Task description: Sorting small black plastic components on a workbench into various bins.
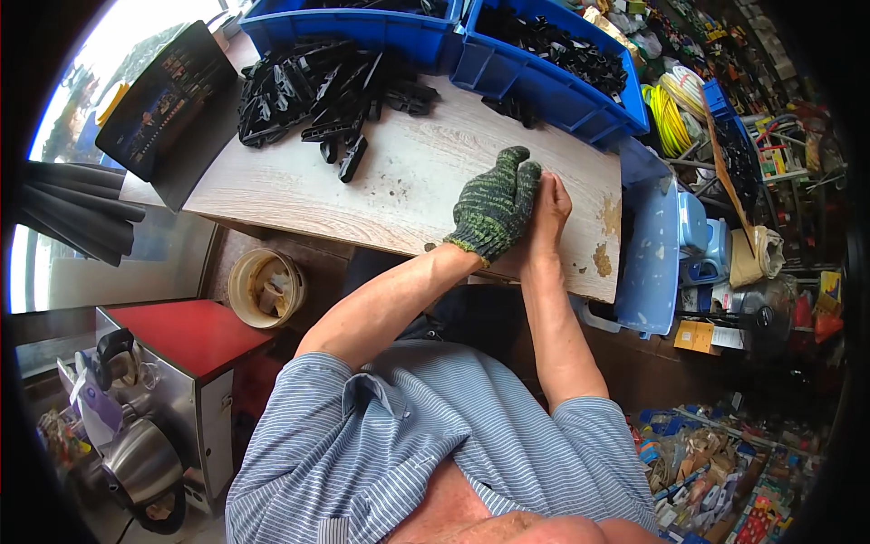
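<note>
My left hand [494,201], in a green and black knitted glove, is closed over the right part of the wooden table [426,172]. My bare right hand [547,210] presses against it from the right, its fingers curled in. Whatever lies between the two palms, if anything, is hidden from view. To the left of the hands lies a heap of black plastic clip-like parts [304,91], with one loose black part [352,160] at its near edge. A few more black parts [512,111] lie beyond my hands, beside a blue bin.
Two blue bins [349,29] [553,77] of black parts line the table's far side. A dark screen [163,100] stands at left. Below the table edge sits a white bucket [265,288]; a red-topped cabinet [186,334] and steel kettle [145,461] are at lower left. A blue crate [651,245] adjoins the right edge.
</note>
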A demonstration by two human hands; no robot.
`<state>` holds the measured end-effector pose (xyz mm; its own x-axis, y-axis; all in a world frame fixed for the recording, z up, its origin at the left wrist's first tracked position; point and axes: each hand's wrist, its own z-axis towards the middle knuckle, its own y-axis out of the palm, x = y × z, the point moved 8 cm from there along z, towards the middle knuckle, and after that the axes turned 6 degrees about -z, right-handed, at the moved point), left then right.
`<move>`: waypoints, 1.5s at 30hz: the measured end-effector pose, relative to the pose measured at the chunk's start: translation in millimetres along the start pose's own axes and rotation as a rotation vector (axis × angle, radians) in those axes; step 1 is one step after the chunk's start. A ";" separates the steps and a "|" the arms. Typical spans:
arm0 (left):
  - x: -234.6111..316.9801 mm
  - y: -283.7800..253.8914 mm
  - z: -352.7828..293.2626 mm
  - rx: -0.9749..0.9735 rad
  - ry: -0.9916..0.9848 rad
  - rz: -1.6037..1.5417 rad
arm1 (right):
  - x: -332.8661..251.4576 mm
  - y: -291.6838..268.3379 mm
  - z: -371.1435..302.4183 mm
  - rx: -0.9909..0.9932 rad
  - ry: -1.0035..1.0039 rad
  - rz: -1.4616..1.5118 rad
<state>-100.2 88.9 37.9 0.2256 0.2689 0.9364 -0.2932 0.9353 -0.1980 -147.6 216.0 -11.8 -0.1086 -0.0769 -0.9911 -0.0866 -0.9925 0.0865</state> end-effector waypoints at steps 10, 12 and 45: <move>-8.8 1.2 -5.0 -0.047 -0.046 -0.015 | 10.3 1.4 7.2 -0.218 0.019 0.086; -7.3 -5.6 -7.5 -0.029 -0.063 -0.094 | -4.9 9.9 4.8 -0.198 0.036 0.068; -11.1 4.5 0.8 -0.007 0.060 -0.027 | 2.8 22.6 120.5 -0.063 0.324 -0.638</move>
<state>-104.8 89.9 26.8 0.2891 0.2563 0.9223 -0.2794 0.9441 -0.1748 -269.2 204.8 -0.4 0.2441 0.5058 -0.8274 0.0231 -0.8560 -0.5164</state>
